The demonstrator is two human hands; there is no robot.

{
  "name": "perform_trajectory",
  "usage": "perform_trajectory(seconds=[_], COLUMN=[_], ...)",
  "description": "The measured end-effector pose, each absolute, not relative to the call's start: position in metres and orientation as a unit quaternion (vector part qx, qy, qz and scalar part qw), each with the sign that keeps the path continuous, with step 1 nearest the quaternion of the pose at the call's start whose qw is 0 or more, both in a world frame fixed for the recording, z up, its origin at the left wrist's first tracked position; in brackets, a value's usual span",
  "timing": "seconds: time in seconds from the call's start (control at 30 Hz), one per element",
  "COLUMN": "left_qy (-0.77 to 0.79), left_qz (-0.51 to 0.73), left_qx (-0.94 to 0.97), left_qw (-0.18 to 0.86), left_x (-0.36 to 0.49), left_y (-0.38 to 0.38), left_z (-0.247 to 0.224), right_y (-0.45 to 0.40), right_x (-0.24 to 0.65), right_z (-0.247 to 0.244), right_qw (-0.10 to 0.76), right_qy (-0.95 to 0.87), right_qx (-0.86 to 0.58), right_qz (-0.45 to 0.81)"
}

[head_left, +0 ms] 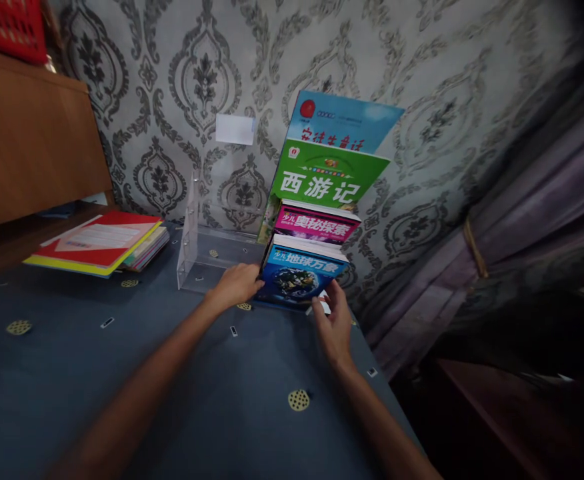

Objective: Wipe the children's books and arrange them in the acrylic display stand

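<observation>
A blue book with the Earth on its cover [292, 280] leans at the front of a clear acrylic rack [187, 250]. Behind it stand a magenta-topped book [317, 227], a green book [322, 175] and a taller light-blue book [352, 120]. My left hand [239, 283] is closed at the left edge of the Earth book; its fingertips are partly hidden. My right hand [335, 323] is at the book's lower right corner, thumb and fingers apart. Between them a small white patch [325, 303] shows.
Red and yellow books top a stack [102, 243] at the left, beside a wooden cabinet [32, 140]. A red basket [9, 30] sits on that cabinet. Patterned wallpaper backs the blue tablecloth [182, 393]; a tied curtain [422, 300] hangs past the table's right edge.
</observation>
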State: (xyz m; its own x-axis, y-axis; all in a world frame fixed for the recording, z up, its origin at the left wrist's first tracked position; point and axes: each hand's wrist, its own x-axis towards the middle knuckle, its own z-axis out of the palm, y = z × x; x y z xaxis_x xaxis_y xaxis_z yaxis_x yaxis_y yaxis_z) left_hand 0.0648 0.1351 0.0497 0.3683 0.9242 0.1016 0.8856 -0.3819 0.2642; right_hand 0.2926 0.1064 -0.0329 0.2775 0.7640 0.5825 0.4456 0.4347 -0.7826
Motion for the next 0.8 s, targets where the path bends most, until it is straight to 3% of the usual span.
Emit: perform_trajectory(seconds=[0.4, 0.8], left_qy=[0.549, 0.536], left_qz=[0.147, 0.170], left_qx=[0.818, 0.821], left_qw=[0.090, 0.102], left_x=[0.067, 0.065], left_y=[0.140, 0.145], left_z=[0.039, 0.033], right_y=[0.109, 0.110], right_x=[0.293, 0.292], right_z=[-0.034, -0.033], right_qw=[0.657, 0.665], right_qy=[-0.562, -0.558], right_qx=[-0.452, -0.445], right_qz=[0.219, 0.221])
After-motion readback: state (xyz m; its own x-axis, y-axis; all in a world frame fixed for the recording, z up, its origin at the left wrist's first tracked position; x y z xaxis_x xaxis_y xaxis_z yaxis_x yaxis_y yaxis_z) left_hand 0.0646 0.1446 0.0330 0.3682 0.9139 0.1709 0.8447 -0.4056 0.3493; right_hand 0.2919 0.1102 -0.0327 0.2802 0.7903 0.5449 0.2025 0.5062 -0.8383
